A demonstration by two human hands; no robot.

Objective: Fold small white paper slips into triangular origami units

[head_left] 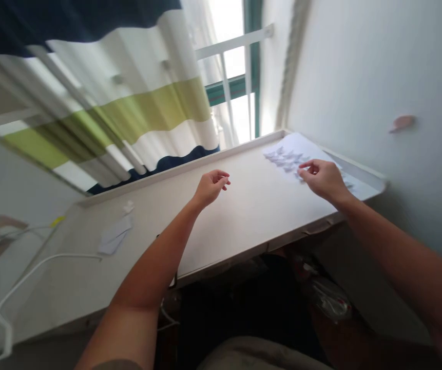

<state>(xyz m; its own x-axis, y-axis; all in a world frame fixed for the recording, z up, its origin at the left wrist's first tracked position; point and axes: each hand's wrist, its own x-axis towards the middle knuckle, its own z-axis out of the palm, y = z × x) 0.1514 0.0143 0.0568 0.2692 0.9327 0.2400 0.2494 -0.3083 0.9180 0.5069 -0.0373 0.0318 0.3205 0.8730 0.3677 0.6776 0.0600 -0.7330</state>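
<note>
My left hand (210, 187) hovers over the middle of the white desk (244, 216). Its fingers are loosely curled and apart, and nothing shows between them. At the right end of the desk, my right hand (324, 180) has thumb and forefinger drawn together in a pinch. Whether something small is between those fingertips is too blurred to tell. Just beyond and beside them, many small folded white paper pieces (285, 158) lie in a cluster. These rest on a white sheet (301, 143) near the corner.
Flat paper strips (116, 234) lie on the desk's left part, with a crumpled bit (128, 206) behind them. A white cable or bent bar (47, 258) crosses the left end. A raised rim (190, 165) runs along the back, below a striped curtain (147, 103). A wall (378, 67) borders the right.
</note>
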